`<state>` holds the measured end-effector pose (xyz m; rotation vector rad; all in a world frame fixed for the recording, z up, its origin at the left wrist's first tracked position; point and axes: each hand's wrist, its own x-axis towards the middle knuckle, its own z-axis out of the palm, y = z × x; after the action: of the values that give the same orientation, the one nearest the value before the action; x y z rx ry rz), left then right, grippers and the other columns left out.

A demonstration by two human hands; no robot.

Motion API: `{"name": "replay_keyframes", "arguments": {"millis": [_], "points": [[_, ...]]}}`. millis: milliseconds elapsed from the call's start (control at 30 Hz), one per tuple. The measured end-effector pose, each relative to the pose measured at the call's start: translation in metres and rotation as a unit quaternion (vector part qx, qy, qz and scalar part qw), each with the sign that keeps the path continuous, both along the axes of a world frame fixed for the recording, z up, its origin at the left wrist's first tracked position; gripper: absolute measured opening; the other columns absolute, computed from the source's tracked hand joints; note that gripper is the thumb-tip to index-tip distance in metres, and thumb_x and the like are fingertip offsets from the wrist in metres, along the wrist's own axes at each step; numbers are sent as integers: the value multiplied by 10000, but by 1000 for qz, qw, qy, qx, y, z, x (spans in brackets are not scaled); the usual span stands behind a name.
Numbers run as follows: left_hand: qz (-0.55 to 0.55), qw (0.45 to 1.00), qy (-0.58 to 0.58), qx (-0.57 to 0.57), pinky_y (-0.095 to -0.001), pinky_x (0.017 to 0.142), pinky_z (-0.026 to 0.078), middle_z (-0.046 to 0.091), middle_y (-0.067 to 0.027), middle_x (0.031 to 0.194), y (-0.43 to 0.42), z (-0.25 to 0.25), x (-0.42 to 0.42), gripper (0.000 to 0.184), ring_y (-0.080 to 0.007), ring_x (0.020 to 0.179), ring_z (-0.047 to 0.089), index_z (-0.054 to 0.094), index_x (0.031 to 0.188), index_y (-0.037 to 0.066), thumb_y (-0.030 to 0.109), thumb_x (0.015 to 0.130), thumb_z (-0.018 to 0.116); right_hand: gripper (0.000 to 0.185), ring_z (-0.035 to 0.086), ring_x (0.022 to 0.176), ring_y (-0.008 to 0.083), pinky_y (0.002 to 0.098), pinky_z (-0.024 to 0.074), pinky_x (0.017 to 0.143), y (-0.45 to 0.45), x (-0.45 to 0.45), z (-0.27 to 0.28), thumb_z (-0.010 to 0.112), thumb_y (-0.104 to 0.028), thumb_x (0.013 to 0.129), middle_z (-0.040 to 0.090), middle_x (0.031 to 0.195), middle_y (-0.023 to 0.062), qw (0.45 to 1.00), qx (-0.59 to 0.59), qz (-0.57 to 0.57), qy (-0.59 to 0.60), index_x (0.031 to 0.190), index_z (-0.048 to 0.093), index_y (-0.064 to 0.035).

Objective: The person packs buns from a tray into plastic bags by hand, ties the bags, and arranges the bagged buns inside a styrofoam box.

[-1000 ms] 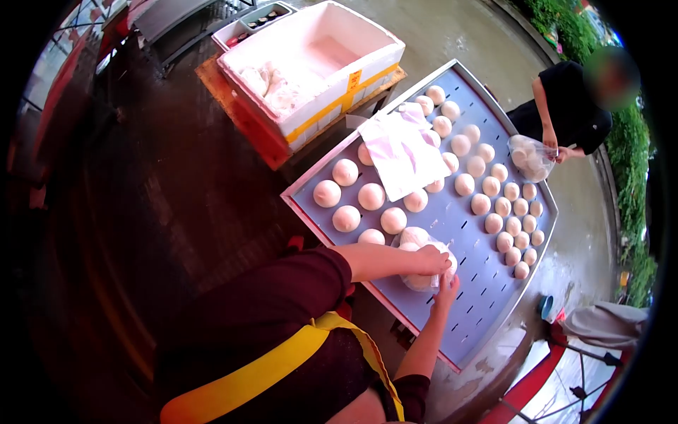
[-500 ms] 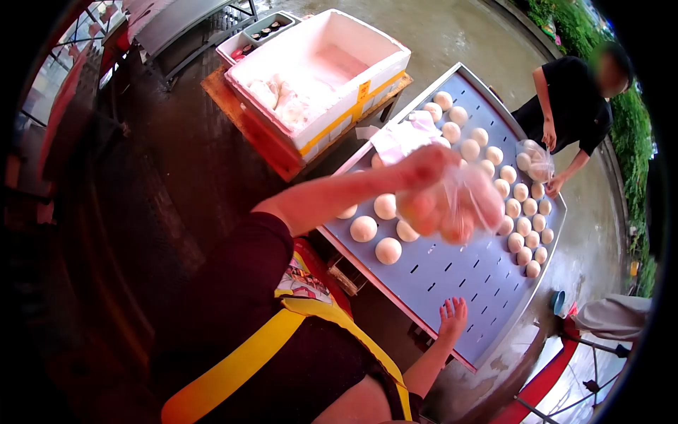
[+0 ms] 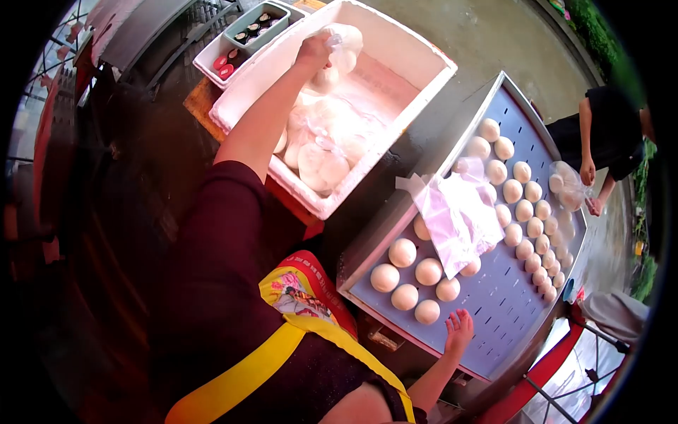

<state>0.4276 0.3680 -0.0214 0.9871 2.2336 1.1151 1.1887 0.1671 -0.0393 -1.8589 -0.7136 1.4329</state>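
Observation:
My left hand (image 3: 315, 54) is closed on the top of a clear plastic bag of buns (image 3: 345, 49), held over the far left part of a white foam box (image 3: 431, 74). Inside that box lie more bagged white buns (image 3: 321, 166). My right hand (image 3: 460, 326), fingers spread and holding nothing, is over the near edge of a perforated blue-grey tray table (image 3: 487, 311). Round white buns (image 3: 427, 272) stand on the tray in loose rows. A crumpled stack of thin plastic bags (image 3: 459, 219) lies on top of some of them.
Across the tray, a person in black (image 3: 611, 134) holds another clear bag of buns (image 3: 567, 184). Beside the foam box are a grey-green bin of dark-lidded jars (image 3: 261, 27) and a white tub with red-lidded items (image 3: 224, 67). Wet floor (image 3: 480, 35) surrounds the tables.
My left hand has carried the bag of buns from above the tray to over the foam box. The view has shifted toward the box. My right hand stays open near the tray's edge.

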Motion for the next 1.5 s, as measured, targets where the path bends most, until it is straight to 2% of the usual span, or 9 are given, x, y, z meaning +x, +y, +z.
{"name": "replay_keyframes", "arguments": {"millis": [267, 400, 533, 767, 967, 1133, 1233, 1367, 1500], "points": [[-101, 913, 324, -226, -403, 698, 563, 694, -148, 925, 15, -142, -85, 239, -274, 798, 694, 647, 1079, 64, 86, 882, 512, 356, 625, 936, 206, 326, 512, 761, 13, -61, 7, 556, -278, 964, 616, 1103, 85, 991, -75, 32, -103, 1225, 526, -37], [-145, 877, 352, -292, -420, 690, 562, 699, -107, 1019, 45, -115, -93, 285, -284, 915, 689, 651, 1116, 112, 79, 877, 498, 322, 630, 917, 175, 280, 512, 737, 34, -81, 14, 549, -220, 965, 624, 1092, 76, 982, -71, 99, -147, 1225, 537, -31], [-150, 850, 352, -363, -416, 663, 547, 703, -99, 1002, 40, -146, -75, 595, -246, 881, 693, 319, 1457, 164, 80, 889, 480, 312, 629, 931, 164, 267, 511, 741, 38, -96, 4, 554, -191, 959, 623, 1106, 75, 983, -80, 93, -139, 1225, 547, -28], [-254, 831, 360, -339, -541, 973, 402, 257, -67, 1540, 24, -100, -45, 813, -296, 1346, 370, 217, 1505, 271, 253, 830, 670, 290, 625, 952, 154, 262, 502, 775, 40, -123, 7, 579, -170, 940, 630, 1101, 69, 974, -49, 162, -152, 1185, 586, -15], [-331, 793, 471, -197, -592, 1087, 267, 81, 9, 1590, -29, -187, -82, 989, -323, 1440, 162, 211, 1498, 340, 420, 699, 790, 305, 626, 956, 153, 271, 486, 811, 47, -132, 1, 594, -162, 920, 659, 1047, 82, 974, -25, 171, -149, 1170, 597, 13], [-334, 768, 451, -309, -617, 1070, 279, 52, 26, 1592, -17, -169, -59, 904, -346, 1436, 155, 245, 1491, 341, 363, 748, 760, 285, 611, 898, 127, 258, 481, 762, 71, -132, -7, 623, -128, 895, 657, 1024, 48, 975, 40, 125, -181, 1150, 617, 0], [-321, 781, 472, -254, -531, 1039, 363, 305, -50, 1508, -14, -110, -22, 640, -347, 1342, 341, 472, 1369, 220, 262, 784, 729, 293, 593, 862, 147, 278, 478, 735, 99, -137, -14, 650, -137, 866, 644, 1000, 43, 906, 136, 192, -353, 1138, 634, -30], [-305, 889, 274, 204, -391, 842, 455, 616, -123, 928, -9, -49, 115, 130, -328, 921, 561, 616, 911, 32, 117, 820, 653, 268, 592, 848, 155, 275, 467, 712, 134, -141, -43, 667, -150, 844, 636, 994, 45, 883, 220, 160, -383, 1091, 656, -47], [-448, 849, 166, 227, -396, 708, 432, 558, -99, 792, -25, -51, 307, 224, -297, 810, 540, 582, 771, 64, 266, 856, 628, 222, 587, 821, 122, 261, 460, 687, 140, -140, -41, 671, -154, 850, 649, 972, 37, 910, 239, 129, -312, 1046, 675, -50]]}}
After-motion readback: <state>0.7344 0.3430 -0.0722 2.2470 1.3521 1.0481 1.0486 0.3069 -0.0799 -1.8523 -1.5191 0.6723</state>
